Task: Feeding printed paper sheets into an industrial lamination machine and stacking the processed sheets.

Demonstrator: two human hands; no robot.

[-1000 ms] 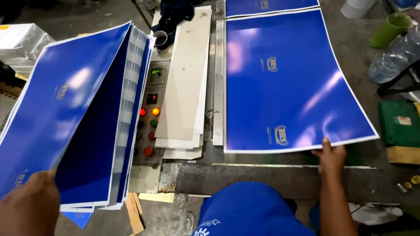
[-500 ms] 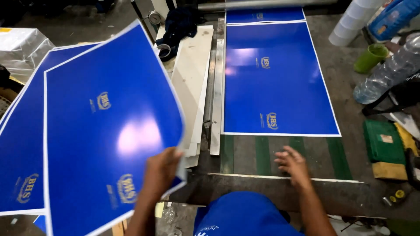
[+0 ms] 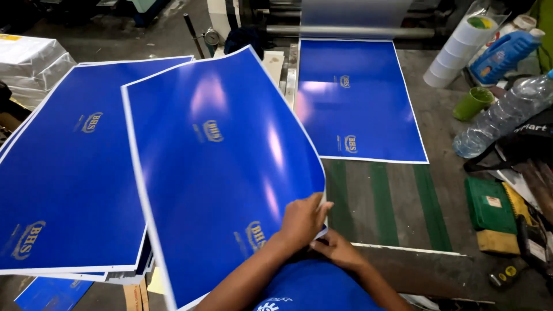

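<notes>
This is a print shop or print-finishing workshop. Large glossy blue printed sheets (image 3: 213, 167) with white margins lie in a stack (image 3: 63, 173) at the left, and another sheet (image 3: 357, 98) lies on a worn feed desk (image 3: 397, 201) with green belts, just below a machine roller (image 3: 345, 29). Tape rolls (image 3: 455, 52), a blue jug (image 3: 501, 55) and wrapped paper reams (image 3: 31, 63) stand around.
</notes>
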